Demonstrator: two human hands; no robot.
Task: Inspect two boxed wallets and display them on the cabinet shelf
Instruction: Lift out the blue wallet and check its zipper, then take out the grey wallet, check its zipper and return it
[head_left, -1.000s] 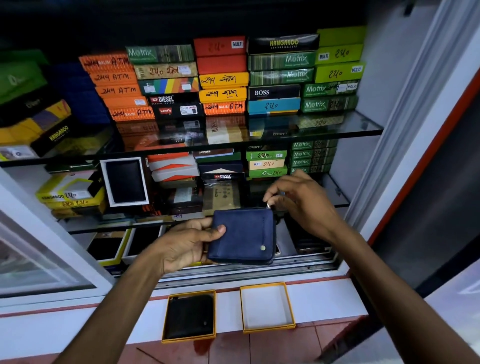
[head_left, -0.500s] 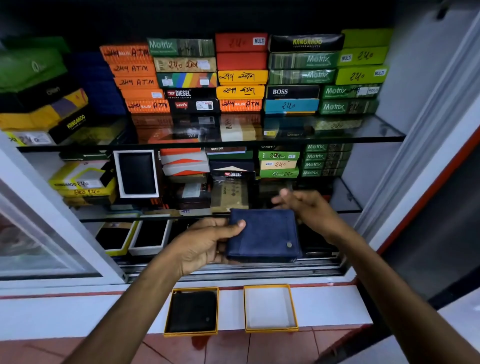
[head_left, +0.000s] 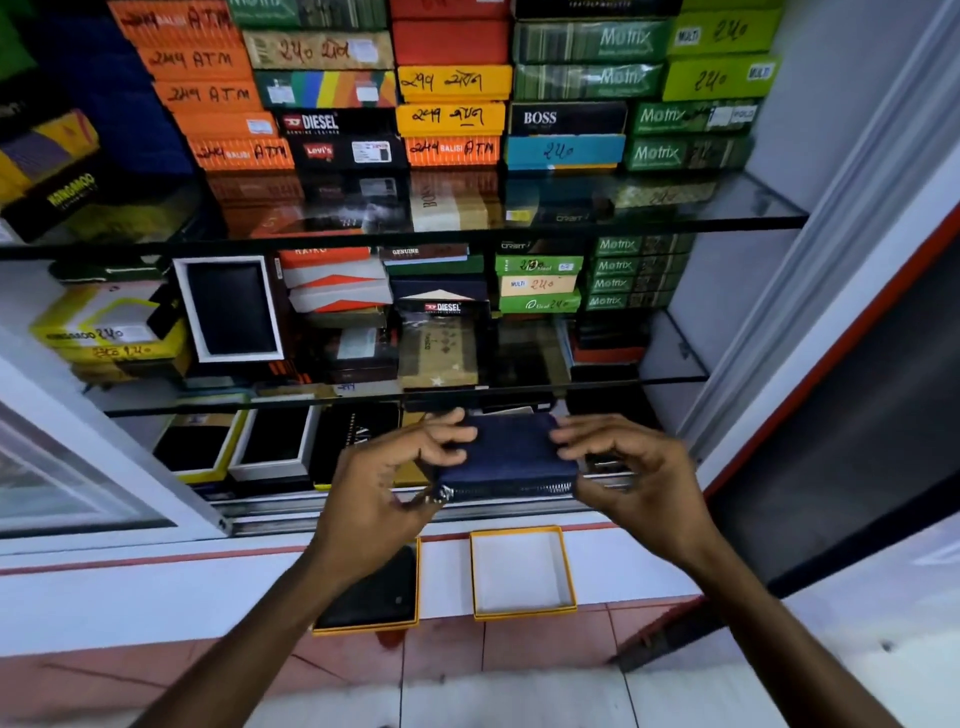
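I hold a dark blue zip wallet (head_left: 511, 457) flat in front of the cabinet's lowest shelf, its zipper edge toward me. My left hand (head_left: 384, 483) grips its left end and my right hand (head_left: 628, 478) grips its right end. Below them, on the white ledge (head_left: 156, 587), lies an empty yellow-rimmed box tray (head_left: 522, 571). To its left a second yellow-rimmed box (head_left: 374, 597) holds a black wallet and is partly covered by my left forearm.
The open cabinet has glass shelves (head_left: 727, 208) stacked with coloured wallet boxes. Open boxes with dark wallets (head_left: 228, 306) stand on the middle and lower shelves. A sliding glass door (head_left: 62, 467) sits at the left, and the white cabinet frame (head_left: 831, 260) rises at the right.
The wallet has turned from facing me to lying flat with its zipper edge toward me. My right hand came down from its top corner to its right end. The camera moved closer.
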